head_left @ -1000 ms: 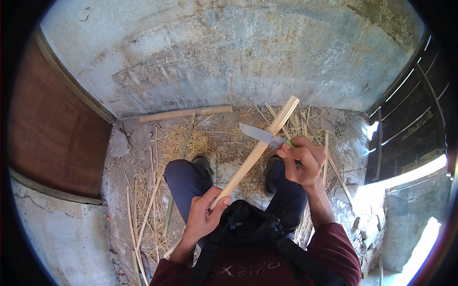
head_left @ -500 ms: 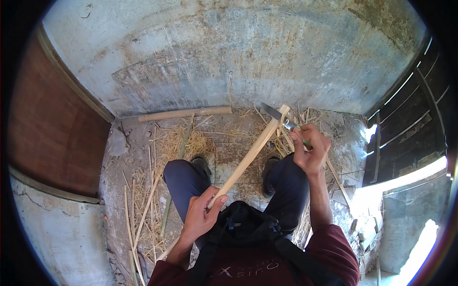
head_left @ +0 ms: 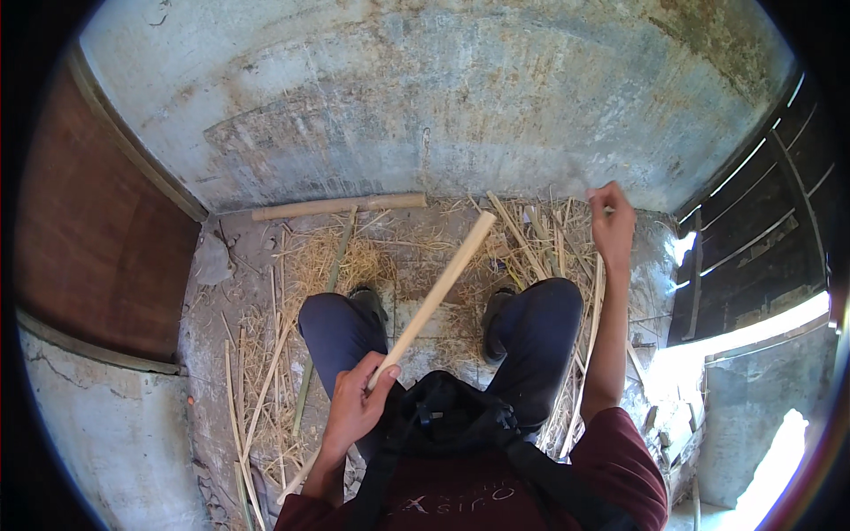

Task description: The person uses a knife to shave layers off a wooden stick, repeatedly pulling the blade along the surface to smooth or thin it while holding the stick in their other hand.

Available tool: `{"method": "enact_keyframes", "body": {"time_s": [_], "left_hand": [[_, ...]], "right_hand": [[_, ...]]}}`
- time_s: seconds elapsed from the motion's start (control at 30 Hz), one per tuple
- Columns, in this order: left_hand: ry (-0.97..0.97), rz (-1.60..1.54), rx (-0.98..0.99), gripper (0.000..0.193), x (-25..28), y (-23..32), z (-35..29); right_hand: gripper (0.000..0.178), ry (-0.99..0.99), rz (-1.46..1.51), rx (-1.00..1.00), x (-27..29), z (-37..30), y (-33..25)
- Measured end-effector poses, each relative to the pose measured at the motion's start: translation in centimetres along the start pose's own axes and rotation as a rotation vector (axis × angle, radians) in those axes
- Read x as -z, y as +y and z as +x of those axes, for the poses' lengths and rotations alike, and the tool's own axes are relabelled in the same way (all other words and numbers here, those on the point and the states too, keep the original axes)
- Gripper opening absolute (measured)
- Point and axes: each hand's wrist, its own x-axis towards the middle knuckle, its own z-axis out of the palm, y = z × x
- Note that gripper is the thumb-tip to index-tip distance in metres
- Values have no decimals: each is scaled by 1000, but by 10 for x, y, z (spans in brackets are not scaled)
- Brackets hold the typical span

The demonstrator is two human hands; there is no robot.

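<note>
A long pale split bamboo stick [head_left: 436, 298] slants up and to the right in front of me, over my knees. My left hand [head_left: 359, 398] is closed around its lower part, the thumb lying along it. The stick's near end shows again below my left wrist. Out to the right, apart from the stick, my right hand [head_left: 613, 228] is raised toward the wall with its fingers curled. Whatever those fingers hold, if anything, is hidden or too small to make out. The knife cannot be made out.
Pale strips [head_left: 518, 234] lie on the floor beyond my right knee. Straw [head_left: 354, 264] and long thin strips [head_left: 266, 398] cover the floor at the left. A bamboo pole [head_left: 341, 207] rests along the base of the concrete wall [head_left: 425, 106]. Dark slatted boards [head_left: 761, 221] stand at the right.
My right hand has left the stick's far end, moving right and farther off. The green-handled knife it held there no longer shows. The stick's far end has shifted left and slightly nearer.
</note>
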Motion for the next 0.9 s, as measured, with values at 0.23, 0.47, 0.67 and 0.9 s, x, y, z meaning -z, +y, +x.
{"method": "enact_keyframes", "body": {"time_s": [0.23,0.47,0.67,0.9], "left_hand": [[79,-16,25,17,0,-6,11],[-44,-151,-6,18,-11,1,19],[-200,-265,-63,30,-19,18,22],[-293,-351,-43,35,-20,17,22]], "right_hand": [[18,-123,-87,-280,0,-27,50],[42,-223,762,-578,4,-49,-74],[45,-433,1177,-532,-3,-67,-116],[40,-375,1198,-453,-4,-74,-137]]}}
